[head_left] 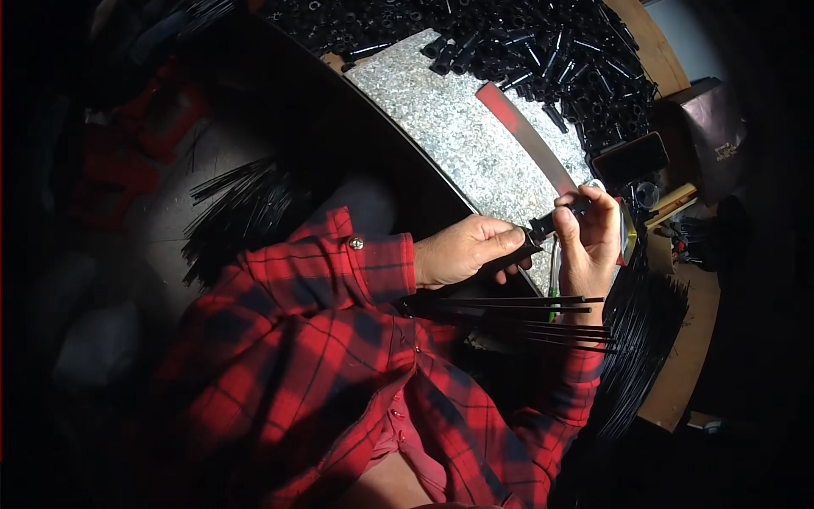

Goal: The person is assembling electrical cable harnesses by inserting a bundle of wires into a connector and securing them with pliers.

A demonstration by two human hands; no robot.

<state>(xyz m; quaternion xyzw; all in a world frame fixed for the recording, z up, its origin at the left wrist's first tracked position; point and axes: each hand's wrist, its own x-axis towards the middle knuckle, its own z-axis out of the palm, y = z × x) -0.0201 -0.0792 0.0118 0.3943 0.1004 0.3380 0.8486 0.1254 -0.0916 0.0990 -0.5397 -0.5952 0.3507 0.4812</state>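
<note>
left grip [502, 246] and right grip [570, 212] clamp a black fitting [543, 226], thin rods [570, 299] partly hiding the right wrist [580, 288] (tubes [551, 53] heaped beyond)

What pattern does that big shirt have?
The shirt is red and dark plaid, showing best in the head view.

The speckled desk [441, 127] bears black tubes [536, 56] heaped at one o'clock. A red-ended strip [527, 140] lies at their six o'clock

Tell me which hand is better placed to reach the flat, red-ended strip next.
Right, probably: the right hand is close to the near end of the strip, while the left hand sits farther away. Both appear to grip black parts.
</note>
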